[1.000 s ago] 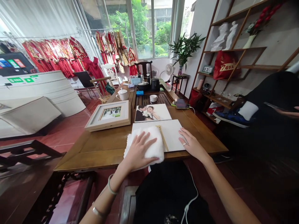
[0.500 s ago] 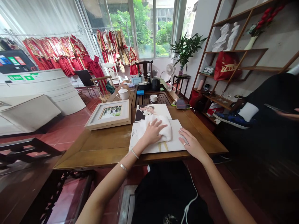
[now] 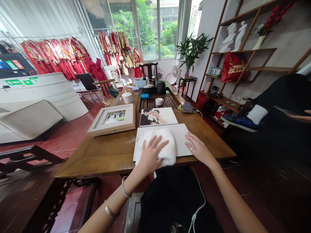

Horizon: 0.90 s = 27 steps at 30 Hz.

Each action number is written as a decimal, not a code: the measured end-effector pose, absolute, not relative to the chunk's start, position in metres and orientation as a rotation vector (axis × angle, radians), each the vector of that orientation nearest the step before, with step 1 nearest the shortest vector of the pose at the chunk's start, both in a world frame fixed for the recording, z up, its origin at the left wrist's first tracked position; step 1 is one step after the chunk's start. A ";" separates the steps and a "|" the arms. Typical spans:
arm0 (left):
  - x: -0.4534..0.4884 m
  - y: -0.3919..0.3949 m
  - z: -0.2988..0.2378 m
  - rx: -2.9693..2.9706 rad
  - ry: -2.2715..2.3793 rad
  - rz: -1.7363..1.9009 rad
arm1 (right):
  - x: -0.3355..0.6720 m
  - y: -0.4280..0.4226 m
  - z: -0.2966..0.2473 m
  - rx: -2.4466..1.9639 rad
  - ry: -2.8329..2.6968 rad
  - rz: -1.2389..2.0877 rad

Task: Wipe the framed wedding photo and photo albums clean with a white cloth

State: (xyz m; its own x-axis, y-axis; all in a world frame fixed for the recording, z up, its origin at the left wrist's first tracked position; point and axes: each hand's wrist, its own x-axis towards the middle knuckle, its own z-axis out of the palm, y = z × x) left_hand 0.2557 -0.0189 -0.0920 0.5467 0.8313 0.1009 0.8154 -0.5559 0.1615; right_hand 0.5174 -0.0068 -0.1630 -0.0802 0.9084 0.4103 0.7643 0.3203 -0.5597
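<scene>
My left hand (image 3: 152,154) lies flat, fingers spread, on a white fluffy cloth (image 3: 164,146). The cloth rests on a white board or album cover (image 3: 181,137) at the near edge of the wooden table (image 3: 109,152). My right hand (image 3: 198,149), with a ring on one finger, presses flat on the right part of the white board. Both hands have their fingers stretched out. A wedding photo print (image 3: 157,116) lies just beyond the board, and a framed photo (image 3: 113,118) sits to its left.
A tea tray with a white cup (image 3: 159,101), a teapot (image 3: 126,97) and a dark kettle (image 3: 160,86) stands at the far end. A phone (image 3: 189,108) lies at the right edge. Another person in black (image 3: 286,97) sits at right. Shelves fill the right wall; red garments hang at the back.
My left hand slid the cloth away over the white board toward the photo, then drew it back toward me to the board's near edge. My right hand stayed in place.
</scene>
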 end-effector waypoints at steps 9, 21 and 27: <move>0.304 0.061 -0.093 2.798 1.404 0.260 | 0.514 -0.007 -0.161 -1.528 -1.723 0.098; 0.357 0.094 -0.096 2.992 0.902 0.192 | 0.518 -0.010 -0.151 -1.564 -1.625 0.240; 0.338 0.053 -0.091 2.997 0.847 0.150 | 0.521 -0.009 -0.153 -1.542 -1.540 0.322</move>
State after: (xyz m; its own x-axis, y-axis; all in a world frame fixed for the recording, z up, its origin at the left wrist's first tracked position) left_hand 0.3375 0.0529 -0.0912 0.8479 0.5231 0.0860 0.5208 -0.8523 0.0490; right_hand 0.5215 -0.0087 -0.1527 0.1886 0.8964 0.4012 0.6603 0.1866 -0.7274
